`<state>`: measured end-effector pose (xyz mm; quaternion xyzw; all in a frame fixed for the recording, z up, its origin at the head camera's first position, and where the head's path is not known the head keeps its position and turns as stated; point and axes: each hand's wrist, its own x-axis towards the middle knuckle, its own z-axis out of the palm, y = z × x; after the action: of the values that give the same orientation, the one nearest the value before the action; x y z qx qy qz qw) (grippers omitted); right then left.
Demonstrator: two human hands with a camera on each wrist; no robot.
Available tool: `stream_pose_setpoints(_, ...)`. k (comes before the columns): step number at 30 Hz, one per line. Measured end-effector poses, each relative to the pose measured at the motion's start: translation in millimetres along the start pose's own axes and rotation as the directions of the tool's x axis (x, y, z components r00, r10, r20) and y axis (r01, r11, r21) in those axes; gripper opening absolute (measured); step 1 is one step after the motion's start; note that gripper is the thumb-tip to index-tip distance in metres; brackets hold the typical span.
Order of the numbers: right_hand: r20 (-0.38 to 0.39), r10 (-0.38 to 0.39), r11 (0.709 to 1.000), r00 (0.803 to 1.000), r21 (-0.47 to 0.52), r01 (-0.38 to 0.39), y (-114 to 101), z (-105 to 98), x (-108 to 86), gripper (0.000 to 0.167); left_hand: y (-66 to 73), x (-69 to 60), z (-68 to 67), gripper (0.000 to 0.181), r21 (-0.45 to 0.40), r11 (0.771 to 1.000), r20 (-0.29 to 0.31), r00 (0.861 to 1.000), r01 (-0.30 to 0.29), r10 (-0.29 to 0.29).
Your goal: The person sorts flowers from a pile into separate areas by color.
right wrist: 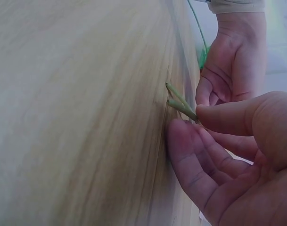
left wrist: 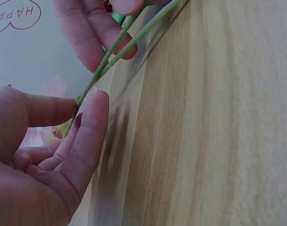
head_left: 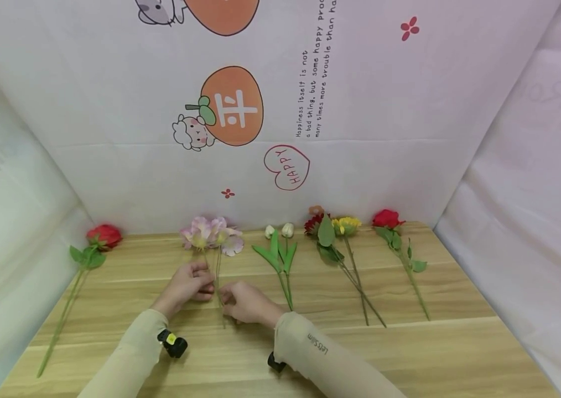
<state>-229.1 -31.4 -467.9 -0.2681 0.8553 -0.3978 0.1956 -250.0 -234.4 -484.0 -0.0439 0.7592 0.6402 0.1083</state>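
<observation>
Two pale pink artificial flowers [head_left: 201, 232] lie at the far edge of the wooden table, their thin green stems [left wrist: 117, 47] pointing toward the person. My left hand [head_left: 188, 286] pinches a stem between thumb and index finger, below the blossoms. Lower down, my right hand [head_left: 248, 303] pinches the stems between its thumb and fingers. Two cut stem ends [right wrist: 177, 99] stick out past the right thumb in the right wrist view. The stems cross or lie close together between the hands. In the left wrist view the left fingers partly hide the blossoms.
White tulips [head_left: 287, 230] lie just right of the hands, beside a dark red flower [head_left: 313, 224] and a yellow flower [head_left: 346, 225] with crossing stems. A red rose [head_left: 104, 236] lies far left, another red rose [head_left: 387, 218] at right. A printed white cloth [head_left: 360, 177] rises behind the table.
</observation>
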Motion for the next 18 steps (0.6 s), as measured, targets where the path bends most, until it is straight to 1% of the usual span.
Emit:
stream_pose_setpoints(6,-0.003,0.002,1.0,1.0,0.011,-0.002,1.9,-0.8,1.0,0.045,0.6,-4.4,-2.5,0.059,0.019,1.0,-0.011,1.0,0.001,-0.001)
stream_pose_setpoints(9,-0.004,-0.006,1.0,1.0,0.023,0.006,2.4,-1.4,1.6,0.045,0.8,-5.9,-4.8,0.059,0.035,0.999,-0.005,1.0,0.004,-0.004)
stream_pose_setpoints(14,0.007,-0.013,0.998,1.0,0.063,0.012,2.9,-1.4,2.2,0.045,0.9,-6.8,-5.8,0.044,0.06,0.998,0.02,1.0,0.023,-0.024)
stream_pose_setpoints(16,0.012,-0.016,0.997,1.0,0.077,0.015,2.5,-1.7,2.2,0.045,1.6,-7.7,-5.5,0.041,0.067,0.997,0.019,0.999,0.033,-0.034)
stream_pose_setpoints(18,0.016,-0.019,0.996,1.0,0.09,0.017,2.3,-1.7,2.1,0.046,2.8,-9.4,-5.4,0.046,0.087,0.996,0.012,0.999,0.037,-0.039)
